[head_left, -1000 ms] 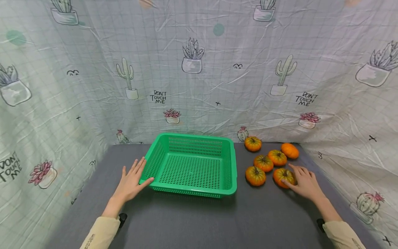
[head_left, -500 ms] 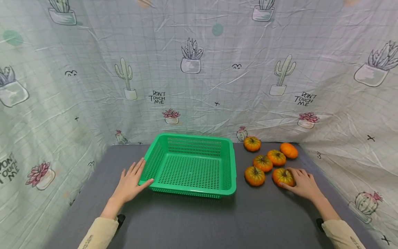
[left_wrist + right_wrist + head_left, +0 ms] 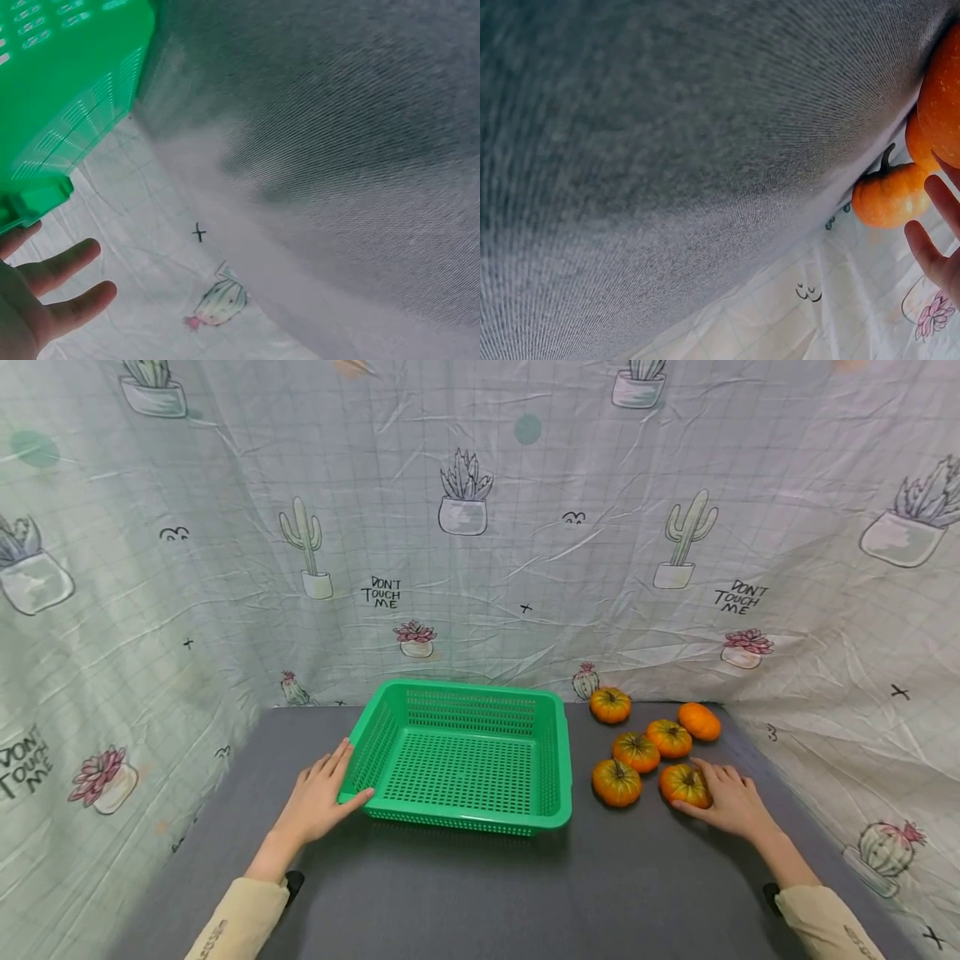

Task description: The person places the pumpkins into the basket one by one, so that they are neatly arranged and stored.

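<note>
A green plastic basket [image 3: 465, 817] with slotted walls stands in the middle of the table. My left hand [image 3: 318, 793] lies along its left side, fingers nearly straight at the side rim and thumb over the front corner. From the left wrist view, spread fingertips show by the basket's rim [image 3: 49, 195]. On the right, my right hand [image 3: 733, 802] grips an orange-green small pumpkin [image 3: 684, 783], thumb at its near side and fingers round its right side. That pumpkin sits on the table. In the right wrist view, part of a large-looking pumpkin [image 3: 941, 97] is cut off beside the fingers.
Several other small pumpkins lie around the gripped one: one close left [image 3: 617, 783], two touching behind, one by the back edge [image 3: 610, 705], and a plain orange one [image 3: 699, 722] at the back right. A cactus-print cloth [image 3: 525, 560] walls the grey table [image 3: 480, 893].
My right hand has come in closer on the near right pumpkin, its fingers and thumb now around it. The left hand stays at the basket, barely shifted. The pumpkins and basket keep their places.
</note>
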A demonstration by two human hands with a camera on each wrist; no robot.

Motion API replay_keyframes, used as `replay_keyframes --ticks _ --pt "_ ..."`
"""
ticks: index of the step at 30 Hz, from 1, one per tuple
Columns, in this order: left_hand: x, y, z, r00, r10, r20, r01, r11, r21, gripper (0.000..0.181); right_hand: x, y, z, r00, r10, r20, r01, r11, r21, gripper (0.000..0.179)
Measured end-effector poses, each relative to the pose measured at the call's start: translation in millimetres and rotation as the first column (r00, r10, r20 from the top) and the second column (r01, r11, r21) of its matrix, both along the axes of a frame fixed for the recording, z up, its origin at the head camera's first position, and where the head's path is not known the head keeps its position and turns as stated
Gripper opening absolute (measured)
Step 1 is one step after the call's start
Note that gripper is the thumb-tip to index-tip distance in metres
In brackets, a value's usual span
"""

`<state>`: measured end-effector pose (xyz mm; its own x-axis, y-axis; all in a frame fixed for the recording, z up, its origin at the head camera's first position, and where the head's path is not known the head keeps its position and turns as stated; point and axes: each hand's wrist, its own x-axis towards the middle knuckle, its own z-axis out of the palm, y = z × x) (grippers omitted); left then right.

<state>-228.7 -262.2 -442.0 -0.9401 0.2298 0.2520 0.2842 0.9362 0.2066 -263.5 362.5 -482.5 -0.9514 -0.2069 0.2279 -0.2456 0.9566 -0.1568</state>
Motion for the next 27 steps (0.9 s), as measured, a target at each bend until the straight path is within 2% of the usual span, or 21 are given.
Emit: replay_keyframes --ticks 12,27 --pt "0.0 1.3 -1.8 1.0 -0.001 0.003 0.001 0.999 0.046 0.082 0.5 -3.3 -0.4 1.0 0.001 -0.001 -0.001 1.0 -0.001 0.08" --pt "0.2 0.9 -1.4 1.0 0.0 -0.004 0.001 0.999 0.036 0.081 3.3 -5.0 0.7 0.999 -0.001 0.034 0.002 1.0 -0.025 0.081"
